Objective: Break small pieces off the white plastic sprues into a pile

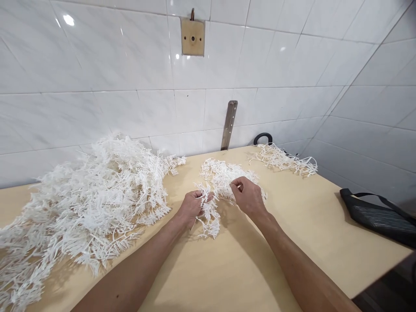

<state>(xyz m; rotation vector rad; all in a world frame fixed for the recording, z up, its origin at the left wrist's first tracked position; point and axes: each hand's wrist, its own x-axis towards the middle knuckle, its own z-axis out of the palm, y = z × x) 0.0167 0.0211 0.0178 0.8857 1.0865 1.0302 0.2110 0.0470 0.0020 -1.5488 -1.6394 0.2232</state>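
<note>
My left hand [192, 206] is closed on a white branching plastic sprig [211, 223], whose fine tips spread past the fingers above the table. To its right, my right hand [248, 195] has thumb and forefinger curled together in a pinch. Whether a small piece sits between those fingertips is too small to tell. Just behind both hands lies a small pile of white sprigs [217, 171], partly hidden by the right hand. A much larger heap of white sprigs [107, 195] covers the left side of the table.
Thin bare white stems [282, 158] lie at the back right of the table [208, 277], near a black ring-shaped handle [262, 138]. A black bag [377, 216] with a strap rests on the right edge. A metal strip [229, 125] stands against the tiled wall.
</note>
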